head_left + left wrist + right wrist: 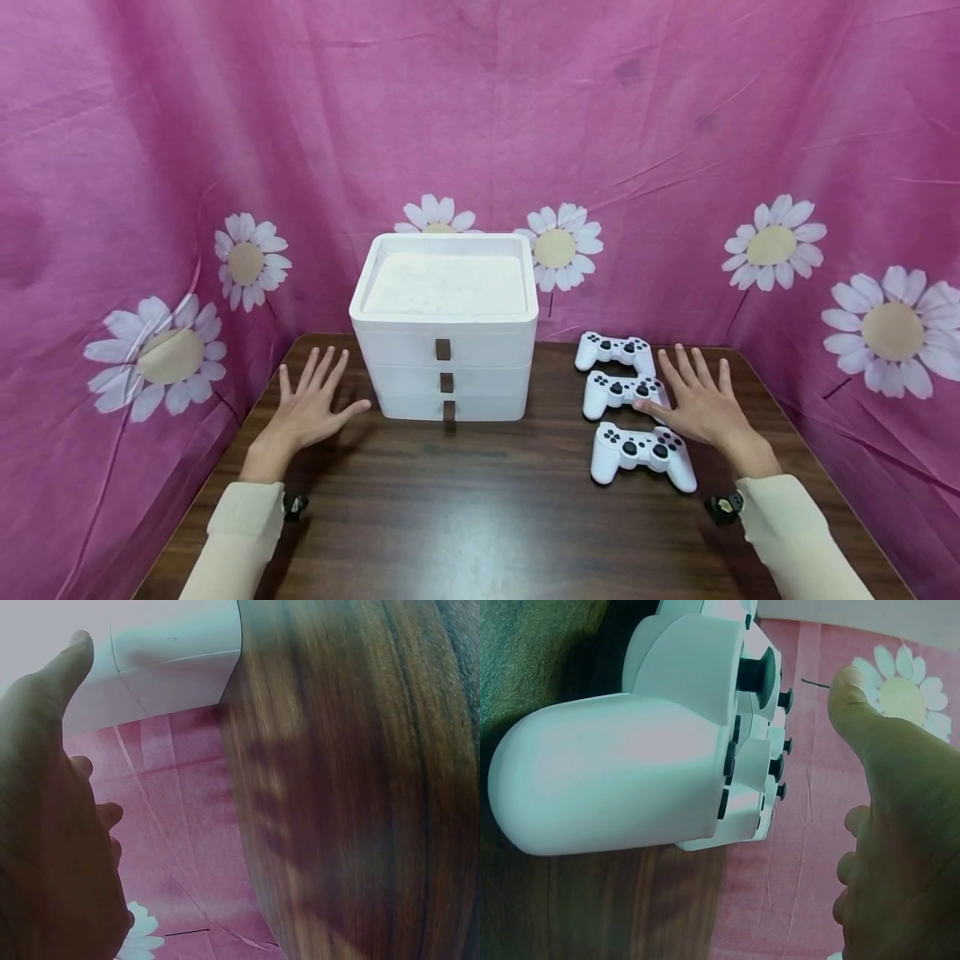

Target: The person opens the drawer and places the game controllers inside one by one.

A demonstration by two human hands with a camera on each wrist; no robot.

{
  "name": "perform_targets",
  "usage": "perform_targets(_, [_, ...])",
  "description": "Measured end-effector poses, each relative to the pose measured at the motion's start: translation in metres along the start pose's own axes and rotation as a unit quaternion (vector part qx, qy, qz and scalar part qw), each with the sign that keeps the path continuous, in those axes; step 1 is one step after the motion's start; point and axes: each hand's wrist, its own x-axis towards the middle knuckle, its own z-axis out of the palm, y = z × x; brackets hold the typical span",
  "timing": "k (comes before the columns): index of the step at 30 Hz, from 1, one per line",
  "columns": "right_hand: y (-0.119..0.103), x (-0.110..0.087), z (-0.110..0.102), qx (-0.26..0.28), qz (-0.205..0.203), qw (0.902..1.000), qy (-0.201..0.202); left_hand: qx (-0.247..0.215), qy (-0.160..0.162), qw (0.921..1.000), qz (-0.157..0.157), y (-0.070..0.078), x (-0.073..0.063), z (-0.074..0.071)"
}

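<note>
My left hand is held with fingers spread, to the left of a white three-drawer box, and holds nothing. In the left wrist view its thumb appears in front of the box's side. My right hand, also spread and holding nothing, is beside three white game controllers on the right. Its thumb overlaps the right end of the middle controller in the head view; the right wrist view shows the hand apart from them. Behind lies the far controller, and in front the near controller.
All of this stands on a dark wooden table. Each drawer has a brown pull tab, and the box top is a shallow rimmed tray. A pink curtain with daisies encloses the back and sides.
</note>
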Motion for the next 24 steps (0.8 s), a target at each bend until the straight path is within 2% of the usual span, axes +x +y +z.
perform_targets(6, [-0.006,0.001,-0.003,0.012,-0.008,0.9998,0.015,-0.012,0.005,0.9999,0.003,0.001,-0.001,-0.001])
perform_targets(11, [-0.014,0.002,-0.011,0.031,0.005,0.9991,0.03,-0.024,0.006,0.9996,0.016,0.002,0.002,-0.003])
perform_targets(16, [-0.028,0.002,-0.019,0.055,-0.003,0.9947,0.087,-0.044,0.025,0.998,0.037,0.007,0.004,-0.01])
perform_targets(21, [-0.049,0.002,-0.028,0.117,-0.027,0.9814,0.149,-0.083,0.074,0.9927,0.045,0.014,0.006,-0.019])
perform_targets(24, [-0.065,0.002,-0.035,0.166,-0.039,0.9741,0.149,-0.117,0.137,0.981,0.072,0.018,0.008,-0.024])
